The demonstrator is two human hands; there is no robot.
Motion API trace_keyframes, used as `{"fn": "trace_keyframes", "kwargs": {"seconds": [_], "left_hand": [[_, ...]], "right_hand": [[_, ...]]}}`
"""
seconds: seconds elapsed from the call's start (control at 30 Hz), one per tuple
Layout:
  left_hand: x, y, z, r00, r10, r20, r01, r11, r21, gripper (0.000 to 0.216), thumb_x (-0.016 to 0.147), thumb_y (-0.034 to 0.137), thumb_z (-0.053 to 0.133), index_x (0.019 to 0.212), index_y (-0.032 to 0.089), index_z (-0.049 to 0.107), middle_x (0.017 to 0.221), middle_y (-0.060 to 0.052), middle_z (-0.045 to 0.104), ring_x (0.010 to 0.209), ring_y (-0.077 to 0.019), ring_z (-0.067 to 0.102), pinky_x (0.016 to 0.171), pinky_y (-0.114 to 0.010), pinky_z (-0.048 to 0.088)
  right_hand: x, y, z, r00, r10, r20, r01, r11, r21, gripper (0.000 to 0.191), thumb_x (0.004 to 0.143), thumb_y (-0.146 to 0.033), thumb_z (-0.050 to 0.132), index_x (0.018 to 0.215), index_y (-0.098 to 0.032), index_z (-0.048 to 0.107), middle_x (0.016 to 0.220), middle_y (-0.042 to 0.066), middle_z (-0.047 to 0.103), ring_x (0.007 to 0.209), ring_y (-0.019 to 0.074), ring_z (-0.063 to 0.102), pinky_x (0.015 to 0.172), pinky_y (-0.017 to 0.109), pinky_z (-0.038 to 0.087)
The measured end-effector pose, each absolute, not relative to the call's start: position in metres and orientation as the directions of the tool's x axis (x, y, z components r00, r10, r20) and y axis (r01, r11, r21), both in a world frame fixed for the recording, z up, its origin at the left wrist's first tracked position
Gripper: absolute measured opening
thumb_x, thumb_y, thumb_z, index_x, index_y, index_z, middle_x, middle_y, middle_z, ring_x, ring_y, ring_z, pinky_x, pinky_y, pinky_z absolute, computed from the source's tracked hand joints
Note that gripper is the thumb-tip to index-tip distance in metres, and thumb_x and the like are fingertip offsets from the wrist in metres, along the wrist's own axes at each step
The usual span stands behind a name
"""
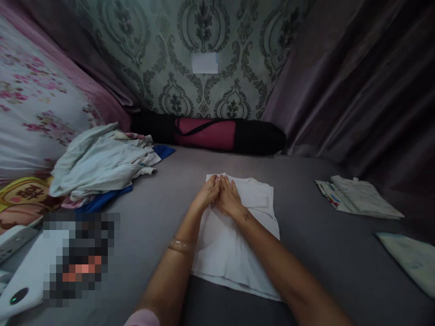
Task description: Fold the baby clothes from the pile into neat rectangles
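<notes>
A white garment (238,244) lies folded into a long rectangle on the grey bed sheet (312,253), straight in front of me. Both hands rest on its far end, side by side and touching. My left hand (207,192) lies flat with its fingers stretched out toward the garment's top left corner. My right hand (229,197) lies flat beside it, fingers extended on the cloth. Neither hand grips anything. A translucent bangle (181,245) sits on my left wrist.
A heap of unfolded pale and blue clothes (102,165) lies at the left. Folded pieces (360,197) and another (411,258) lie at the right. A pink and black rolled bag (217,133) lies along the wall. White devices (20,280) sit at the near left.
</notes>
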State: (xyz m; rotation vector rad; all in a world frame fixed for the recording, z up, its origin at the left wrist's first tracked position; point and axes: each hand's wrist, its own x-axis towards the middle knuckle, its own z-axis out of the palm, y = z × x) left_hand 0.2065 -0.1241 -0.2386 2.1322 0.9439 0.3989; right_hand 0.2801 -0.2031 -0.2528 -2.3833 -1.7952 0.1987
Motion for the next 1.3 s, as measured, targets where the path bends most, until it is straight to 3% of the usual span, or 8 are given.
{"fn": "trace_keyframes", "kwargs": {"seconds": [0.17,0.3,0.5,0.87,1.0,1.13,1.2,1.3], "left_hand": [[0.211,-0.136,-0.258,0.658,0.753,-0.020,0.619,-0.526,0.583,0.056,0.098,0.040,0.016,0.143,0.013,0.035,0.152,-0.013,0.033,0.142,-0.0215,0.025,0.117,-0.044,0.013],[0.208,-0.136,-0.268,0.670,0.742,-0.025,0.645,-0.564,0.515,0.058,0.098,0.039,0.008,0.147,0.015,0.029,0.154,-0.010,0.028,0.144,-0.0195,0.022,0.117,-0.045,0.013],[0.206,-0.135,-0.276,0.708,0.706,-0.003,0.674,-0.676,0.299,0.058,0.098,0.040,0.019,0.148,0.012,0.028,0.155,-0.013,0.024,0.144,-0.0254,0.019,0.115,-0.050,0.013],[0.199,-0.130,-0.280,0.643,0.766,0.011,0.731,-0.617,0.292,0.058,0.097,0.043,0.018,0.148,0.017,0.030,0.156,-0.008,0.024,0.144,-0.0296,0.019,0.114,-0.054,0.015],[0.200,-0.131,-0.281,0.647,0.762,0.013,0.727,-0.622,0.291,0.060,0.097,0.043,0.018,0.148,0.015,0.029,0.156,-0.009,0.023,0.143,-0.0304,0.019,0.114,-0.054,0.014],[0.200,-0.131,-0.282,0.652,0.758,0.032,0.721,-0.632,0.283,0.061,0.097,0.046,0.015,0.148,0.015,0.030,0.156,-0.009,0.023,0.143,-0.0304,0.019,0.114,-0.055,0.015],[0.200,-0.131,-0.282,0.650,0.759,0.036,0.720,-0.631,0.288,0.063,0.096,0.048,0.014,0.148,0.016,0.030,0.156,-0.009,0.023,0.143,-0.0309,0.019,0.113,-0.056,0.015],[0.200,-0.132,-0.282,0.647,0.762,0.033,0.723,-0.627,0.290,0.064,0.096,0.051,0.015,0.148,0.017,0.030,0.156,-0.010,0.023,0.143,-0.0316,0.019,0.113,-0.056,0.014]], "right_hand": [[0.274,-0.202,-0.259,0.213,0.977,-0.029,0.957,-0.214,-0.195,0.075,0.090,-0.044,0.039,0.152,-0.010,0.014,0.158,0.014,0.011,0.145,0.0287,0.008,0.116,0.044,0.007],[0.277,-0.210,-0.264,0.319,0.946,-0.057,0.922,-0.324,-0.210,0.074,0.091,-0.040,0.035,0.151,-0.003,0.013,0.158,0.017,0.011,0.145,0.0288,0.006,0.116,0.044,0.006],[0.296,-0.237,-0.263,0.466,0.884,-0.042,0.866,-0.465,-0.185,0.065,0.096,-0.037,0.022,0.148,0.002,0.021,0.157,0.018,0.015,0.145,0.0275,0.010,0.116,0.044,0.005],[0.339,-0.292,-0.273,0.614,0.784,0.091,0.788,-0.601,-0.136,0.065,0.097,-0.039,0.026,0.146,0.003,0.025,0.155,0.021,0.021,0.143,0.0285,0.016,0.115,0.041,0.012],[0.365,-0.305,-0.265,0.625,0.777,0.069,0.769,-0.598,-0.225,0.052,0.099,-0.031,0.021,0.139,-0.005,0.041,0.145,0.016,0.042,0.134,0.0209,0.036,0.109,0.032,0.026],[0.376,-0.303,-0.251,0.729,0.681,0.068,0.682,-0.713,-0.163,0.036,0.094,-0.032,0.039,0.119,-0.015,0.059,0.124,0.014,0.057,0.117,0.0266,0.049,0.097,0.038,0.036],[0.374,-0.299,-0.245,0.770,0.635,0.054,0.636,-0.760,-0.130,0.031,0.091,-0.033,0.045,0.110,-0.014,0.061,0.118,0.015,0.058,0.115,0.0297,0.050,0.094,0.040,0.037],[0.370,-0.296,-0.239,0.765,0.644,0.016,0.639,-0.755,-0.147,0.028,0.091,-0.029,0.043,0.111,-0.013,0.056,0.111,0.015,0.062,0.107,0.0268,0.057,0.089,0.037,0.039]]}}
